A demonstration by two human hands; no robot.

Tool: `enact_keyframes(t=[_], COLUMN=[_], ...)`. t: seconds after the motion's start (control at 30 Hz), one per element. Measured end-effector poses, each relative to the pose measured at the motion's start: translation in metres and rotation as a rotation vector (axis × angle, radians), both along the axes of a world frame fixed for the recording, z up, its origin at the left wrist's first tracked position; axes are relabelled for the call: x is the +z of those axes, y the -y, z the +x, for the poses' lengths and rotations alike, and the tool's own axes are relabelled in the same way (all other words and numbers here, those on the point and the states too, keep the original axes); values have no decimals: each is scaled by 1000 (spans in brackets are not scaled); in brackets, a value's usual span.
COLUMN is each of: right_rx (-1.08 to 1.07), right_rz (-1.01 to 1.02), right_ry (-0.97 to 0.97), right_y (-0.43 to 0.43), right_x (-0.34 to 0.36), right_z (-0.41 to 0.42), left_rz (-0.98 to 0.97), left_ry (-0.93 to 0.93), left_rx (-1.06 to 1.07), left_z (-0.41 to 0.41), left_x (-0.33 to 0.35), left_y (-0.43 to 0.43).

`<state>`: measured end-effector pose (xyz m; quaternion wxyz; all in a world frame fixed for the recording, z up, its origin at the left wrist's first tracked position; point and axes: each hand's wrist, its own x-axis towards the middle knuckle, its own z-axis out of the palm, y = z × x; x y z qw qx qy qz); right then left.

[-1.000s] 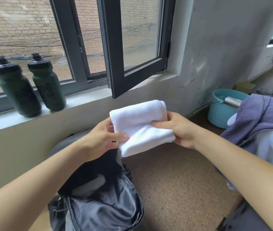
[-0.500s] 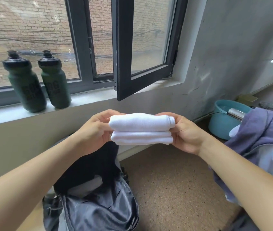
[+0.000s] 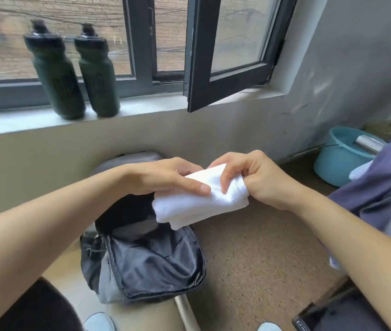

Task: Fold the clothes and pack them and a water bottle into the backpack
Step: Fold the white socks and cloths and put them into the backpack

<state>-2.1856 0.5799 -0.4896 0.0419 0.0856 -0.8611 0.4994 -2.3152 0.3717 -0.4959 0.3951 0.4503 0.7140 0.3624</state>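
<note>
The left hand (image 3: 165, 177) and right hand (image 3: 259, 180) both pinch the folded towel (image 3: 197, 206) above the open backpack (image 3: 156, 261), so the next move is probably lowering it inside.

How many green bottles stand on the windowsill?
2. The left bottle and right bottle stand side by side on the windowsill, left of the open window sash. None looks hidden.

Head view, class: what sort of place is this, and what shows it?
Probably a room in a home or dormitory: two green bottles stand on a windowsill, a blue basin sits on the floor, and clothes lie heaped at right.
</note>
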Motion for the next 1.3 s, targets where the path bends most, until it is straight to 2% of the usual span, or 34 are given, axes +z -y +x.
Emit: enact_keyframes(t=[0.17, 0.33, 0.53, 0.63, 0.7, 0.77, 0.93, 1.0, 1.1, 1.2, 1.3], right_rx=[-56, -188, -121, -119, -191, -261, -487, -522, -504, -443, -400], right_rz=[6, 225, 577, 657, 551, 327, -84, -227, -337, -358, -351], right_ry=[-36, 46, 381, 546, 634, 728, 893, 827, 713, 627, 574], right_y=[17, 14, 8, 13, 23, 37, 66, 75, 85, 88, 83], right_x=[-18, -52, -122, -162, -186, -211, -282, -293, -281, -256, -235], right_z=[-6, -32, -56, -63, -62, -54, -21, -17, -27, -33, -32], left_rz=[-78, -190, -413, -450, -446, -449, -460, -512, -576, -574, -613], left_ry=[-91, -518, -815, -948, -1005, -1017, -927, -885, -817, -734, -779], left_rx=[65, 198, 262, 229, 217, 239, 340, 318, 315, 418, 496], left_z=[-7, -37, -51, -52, -56, -59, -58, -55, -55, -67, -85], left_x=[-11, -47, -92, -116, -132, -149, -213, -244, -280, -299, -310], left_y=[3, 17, 46, 56, 60, 60, 52, 47, 42, 49, 57])
